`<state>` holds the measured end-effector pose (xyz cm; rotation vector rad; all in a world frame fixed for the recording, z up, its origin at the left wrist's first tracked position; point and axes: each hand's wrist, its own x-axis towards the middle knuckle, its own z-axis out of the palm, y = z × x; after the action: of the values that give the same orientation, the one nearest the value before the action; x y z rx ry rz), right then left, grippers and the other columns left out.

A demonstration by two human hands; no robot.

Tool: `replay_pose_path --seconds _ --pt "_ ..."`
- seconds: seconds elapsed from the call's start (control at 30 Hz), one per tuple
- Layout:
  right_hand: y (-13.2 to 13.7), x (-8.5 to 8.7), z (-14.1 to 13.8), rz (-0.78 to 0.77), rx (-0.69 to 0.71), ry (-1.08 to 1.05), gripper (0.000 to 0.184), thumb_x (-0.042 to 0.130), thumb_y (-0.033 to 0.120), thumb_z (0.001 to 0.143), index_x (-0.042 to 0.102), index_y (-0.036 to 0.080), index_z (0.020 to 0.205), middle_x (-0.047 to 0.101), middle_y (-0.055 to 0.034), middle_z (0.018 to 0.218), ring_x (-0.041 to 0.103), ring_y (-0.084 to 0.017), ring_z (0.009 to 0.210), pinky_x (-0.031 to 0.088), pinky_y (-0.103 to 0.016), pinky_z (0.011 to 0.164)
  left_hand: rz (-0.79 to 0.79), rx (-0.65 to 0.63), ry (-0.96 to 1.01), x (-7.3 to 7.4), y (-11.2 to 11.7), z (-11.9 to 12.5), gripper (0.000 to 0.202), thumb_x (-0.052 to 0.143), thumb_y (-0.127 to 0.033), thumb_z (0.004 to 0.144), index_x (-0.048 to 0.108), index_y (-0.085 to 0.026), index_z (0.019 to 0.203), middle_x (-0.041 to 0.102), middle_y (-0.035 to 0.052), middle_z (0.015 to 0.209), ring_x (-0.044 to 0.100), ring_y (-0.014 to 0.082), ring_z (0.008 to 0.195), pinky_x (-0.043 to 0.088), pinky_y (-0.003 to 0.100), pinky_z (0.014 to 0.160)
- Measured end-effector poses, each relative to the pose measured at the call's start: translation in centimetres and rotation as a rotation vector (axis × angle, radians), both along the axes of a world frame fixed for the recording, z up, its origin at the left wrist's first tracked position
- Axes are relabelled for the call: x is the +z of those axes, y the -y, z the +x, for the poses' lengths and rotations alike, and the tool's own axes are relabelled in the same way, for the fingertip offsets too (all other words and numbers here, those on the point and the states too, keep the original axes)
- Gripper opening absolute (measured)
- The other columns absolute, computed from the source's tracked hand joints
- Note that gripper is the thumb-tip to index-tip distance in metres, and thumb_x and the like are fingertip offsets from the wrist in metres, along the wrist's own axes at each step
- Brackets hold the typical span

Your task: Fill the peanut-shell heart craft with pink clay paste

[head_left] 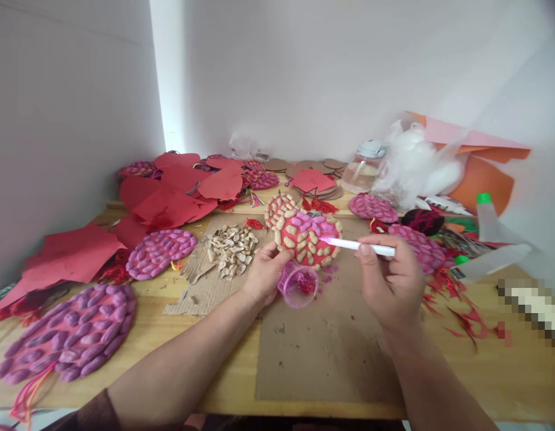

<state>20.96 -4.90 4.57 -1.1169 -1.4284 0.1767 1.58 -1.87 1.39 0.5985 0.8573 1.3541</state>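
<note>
The left hand (266,269) holds the edge of a round red disc covered with peanut shells (308,238), tilted up off a sheet of brown cardboard (322,347). The right hand (391,281) grips a white brush (360,245), its tip touching the disc where some shells are already pink. A small clear cup of pink paint (299,285) sits just below the disc, beside the left hand. A pile of bare peanut shells (230,248) lies to the left. Finished purple discs (70,335) rest about the wooden table (484,371), with red paper sheets (169,191) heaped behind
</note>
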Motion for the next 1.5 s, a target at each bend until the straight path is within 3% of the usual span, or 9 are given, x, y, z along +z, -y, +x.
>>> replay_pose_path --seconds 0.17,0.4,0.73,1.17,1.5 --pt "0.2 -0.1 0.0 0.055 -0.036 0.177 0.011 0.069 0.028 0.099 0.072 0.022 0.107 0.072 -0.0016 0.087 0.062 -0.013 0.067 0.05 -0.03 0.065 0.034 -0.07 -0.012 -0.2 0.2 0.1 0.046 0.097 -0.034 0.059 0.079 -0.018 0.099 0.082 0.006 0.091 0.075 0.0202 0.076 0.061 0.036 0.082" --pt "0.5 0.8 -0.5 0.076 -0.068 0.295 0.01 0.065 0.027 0.101 0.072 0.021 0.105 0.074 -0.0011 0.086 0.063 -0.014 0.068 0.048 -0.029 0.061 0.045 -0.115 -0.036 -0.6 0.5 0.3 0.041 0.094 -0.033 0.065 0.079 -0.018 0.1 0.082 0.008 0.097 0.077 0.0225 0.082 0.061 0.04 0.089" --pt "0.5 0.4 0.0 0.057 -0.09 0.372 0.01 0.065 0.029 0.1 0.07 0.021 0.101 0.071 -0.0018 0.081 0.064 -0.016 0.072 0.045 -0.031 0.064 0.054 -0.077 -0.053 -1.0 0.1 0.1 0.04 0.093 -0.032 0.065 0.079 -0.017 0.1 0.082 0.0078 0.097 0.075 0.0205 0.078 0.062 0.036 0.08" --pt "0.4 0.6 -0.4 0.085 -0.039 0.383 0.008 0.062 0.026 0.101 0.068 0.021 0.103 0.073 -0.0006 0.082 0.063 -0.013 0.065 0.045 -0.028 0.059 0.066 -0.113 -0.091 -0.8 0.3 0.1 0.04 0.092 -0.031 0.066 0.079 -0.017 0.102 0.082 0.0077 0.096 0.075 0.021 0.079 0.061 0.036 0.083" --pt "0.4 0.4 -0.6 0.137 -0.053 0.42 0.006 0.063 0.024 0.102 0.068 0.021 0.103 0.076 -0.0012 0.086 0.069 -0.015 0.072 0.05 -0.028 0.064 0.043 -0.118 -0.108 -1.2 0.2 0.0 0.04 0.093 -0.032 0.065 0.079 -0.018 0.1 0.081 0.0072 0.095 0.075 0.0203 0.075 0.062 0.036 0.079"
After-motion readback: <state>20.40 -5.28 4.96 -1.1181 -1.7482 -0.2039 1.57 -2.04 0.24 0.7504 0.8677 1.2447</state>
